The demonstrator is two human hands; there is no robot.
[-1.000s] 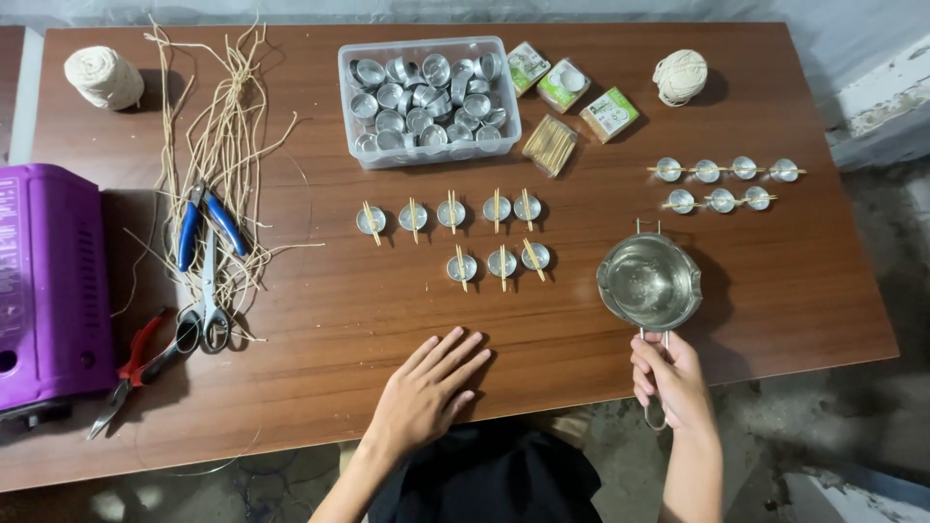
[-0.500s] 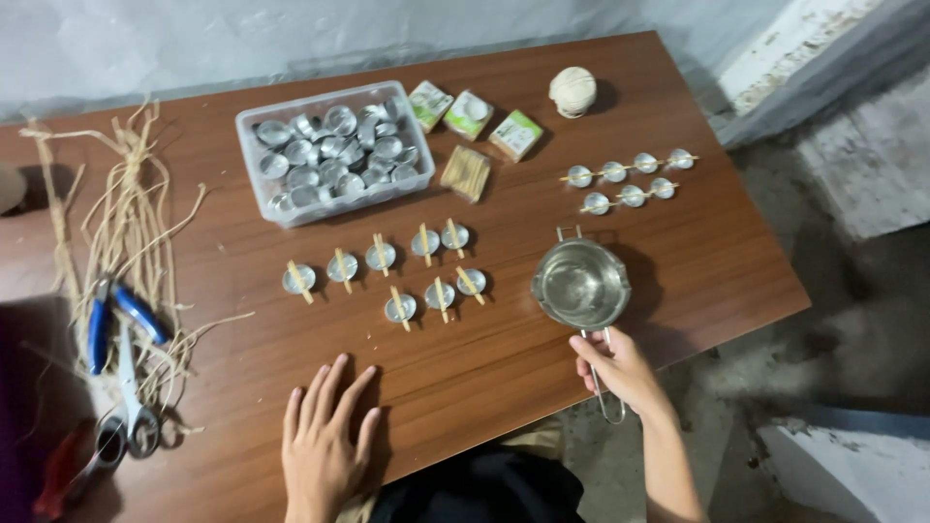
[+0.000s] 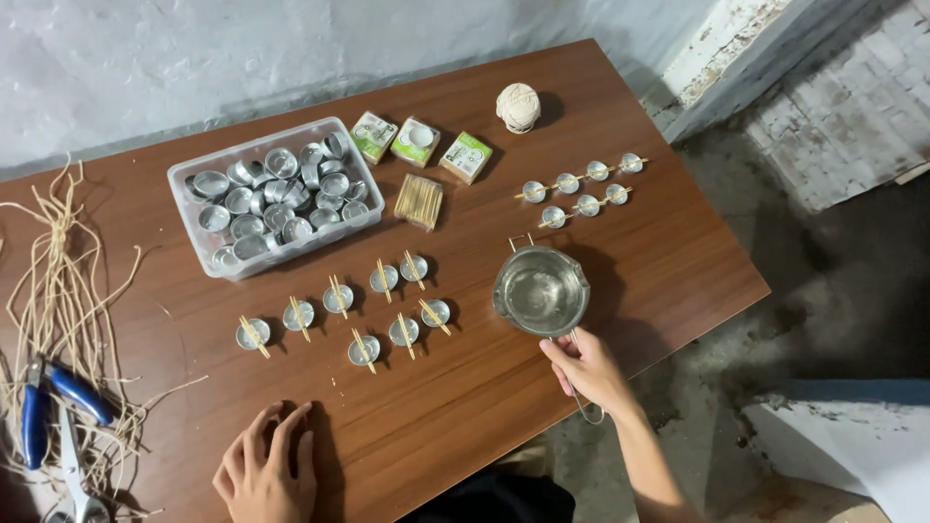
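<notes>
Since the earlier frame: left hand (image 3: pixel 263 473) has slid further left along the near edge of the table (image 3: pixel 668 261); right hand (image 3: pixel 584 367) and its pot have kept their place beside the cups.

Landmark: small steel pot (image 3: pixel 541 291), standing on the table, wire handle (image 3: pixel 584 407) pointing toward the person.

- Left of the pot: eight foil cups (image 3: pixel 341 316) in two rows, each with a stick laid across its rim; the nearest one sits near the pot, apart from it.
- Beyond the pot, to the left: clear plastic tub (image 3: pixel 276 197) heaped with empty foil cups; bundle of sticks (image 3: pixel 420 201); three small boxes (image 3: pixel 419 142).
- Beyond the pot: ball of twine (image 3: pixel 518 106); seven foil cups threaded on two long skewers (image 3: pixel 579 186).
- Far left of the pot: loose raffia strands (image 3: pixel 60 291), blue-handled pliers (image 3: pixel 53 407), scissors (image 3: pixel 76 465).

Nothing lies between the pot and the right hand.

Right hand: fingers curled and pinched around the wire handle, directly behind the pot on the person's side, over the table's edge.
Left hand: flat on the table, fingers spread, holding nothing, well apart from the pot.
</notes>
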